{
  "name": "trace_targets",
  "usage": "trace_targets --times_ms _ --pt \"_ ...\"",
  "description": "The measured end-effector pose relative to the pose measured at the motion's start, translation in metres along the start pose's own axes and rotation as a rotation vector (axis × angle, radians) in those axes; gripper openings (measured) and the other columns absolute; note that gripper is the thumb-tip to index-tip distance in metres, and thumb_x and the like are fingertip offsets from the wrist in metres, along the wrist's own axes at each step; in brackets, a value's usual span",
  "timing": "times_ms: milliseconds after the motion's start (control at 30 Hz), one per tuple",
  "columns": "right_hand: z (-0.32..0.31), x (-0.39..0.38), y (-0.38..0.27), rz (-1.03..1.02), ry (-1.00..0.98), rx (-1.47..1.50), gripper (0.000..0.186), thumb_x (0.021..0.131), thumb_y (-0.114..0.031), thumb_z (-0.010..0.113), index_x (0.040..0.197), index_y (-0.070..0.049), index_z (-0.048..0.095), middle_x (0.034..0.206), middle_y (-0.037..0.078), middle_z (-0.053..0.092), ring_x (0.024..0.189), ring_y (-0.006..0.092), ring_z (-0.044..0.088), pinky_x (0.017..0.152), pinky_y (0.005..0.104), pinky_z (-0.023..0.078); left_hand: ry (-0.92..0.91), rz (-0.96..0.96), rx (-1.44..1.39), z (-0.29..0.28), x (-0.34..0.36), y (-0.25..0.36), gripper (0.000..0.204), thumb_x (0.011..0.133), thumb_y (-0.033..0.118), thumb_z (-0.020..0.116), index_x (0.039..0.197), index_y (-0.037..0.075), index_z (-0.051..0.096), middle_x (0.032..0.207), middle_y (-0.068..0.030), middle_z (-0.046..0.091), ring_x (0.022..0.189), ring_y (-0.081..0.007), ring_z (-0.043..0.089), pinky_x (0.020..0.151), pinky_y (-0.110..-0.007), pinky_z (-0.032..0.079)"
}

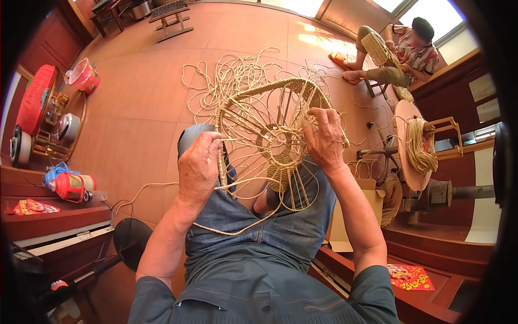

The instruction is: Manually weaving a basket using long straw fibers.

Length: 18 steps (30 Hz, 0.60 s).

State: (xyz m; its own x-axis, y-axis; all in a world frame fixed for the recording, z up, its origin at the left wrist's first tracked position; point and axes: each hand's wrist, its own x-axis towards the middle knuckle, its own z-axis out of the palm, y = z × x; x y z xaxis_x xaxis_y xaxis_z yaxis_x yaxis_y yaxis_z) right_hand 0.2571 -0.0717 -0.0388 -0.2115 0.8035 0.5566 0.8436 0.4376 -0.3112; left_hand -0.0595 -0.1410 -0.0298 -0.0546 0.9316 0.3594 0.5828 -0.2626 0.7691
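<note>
Your left hand (198, 164) is closed on the near rim of the half-woven basket frame (270, 135), which rests on your lap over your knees. Your right hand (324, 139) pinches a strand (253, 139) against the far side of the frame. Keep the left grip firm so the frame does not turn while you pull. Draw the strand snug against the row before it, in my judgement, and watch that the loose cord (232, 75) on the floor (140, 102) behind feeds without knotting. Keep the upright spokes evenly spaced as you pass between them.

As for packages and signs: a red square paper with a bright picture (409, 277) lies on the dark wooden ledge at lower right. A smaller red printed paper (29, 207) lies on the ledge at left, below a red and blue flask (67, 183). A pink plastic bucket (83, 74) stands at upper left. An open cardboard box (350, 216) sits by your right knee, beside a coil of cord (421, 143) hung on a stand. Another person (402, 51) sits weaving by the window.
</note>
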Motion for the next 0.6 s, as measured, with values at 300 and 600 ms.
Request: trace_targets --times_ms 300,600 --pt "0.007 0.018 -0.059 -0.166 -0.177 0.163 0.022 0.095 -0.004 0.072 0.115 -0.012 0.078 0.097 0.009 0.067 0.096 0.0307 0.065 0.086 0.0426 0.053 0.021 -0.206 -0.201 0.015 0.000 -0.004 0.006 0.104 0.005 0.072 0.109 0.001 0.072 0.091 -0.0128 0.076 0.080 -0.0221 0.075 0.073 -0.037 0.058" --pt "0.032 0.045 -0.068 -0.148 -0.517 0.168 0.036 0.101 -0.012 0.060 0.136 -0.014 0.070 0.090 0.021 0.076 0.086 0.0425 0.076 0.075 0.0540 0.058 0.048 -0.155 -0.115 0.021 -0.001 -0.007 0.008 0.098 -0.003 0.070 0.105 0.001 0.068 0.089 -0.0139 0.072 0.076 -0.0256 0.072 0.070 -0.039 0.057"
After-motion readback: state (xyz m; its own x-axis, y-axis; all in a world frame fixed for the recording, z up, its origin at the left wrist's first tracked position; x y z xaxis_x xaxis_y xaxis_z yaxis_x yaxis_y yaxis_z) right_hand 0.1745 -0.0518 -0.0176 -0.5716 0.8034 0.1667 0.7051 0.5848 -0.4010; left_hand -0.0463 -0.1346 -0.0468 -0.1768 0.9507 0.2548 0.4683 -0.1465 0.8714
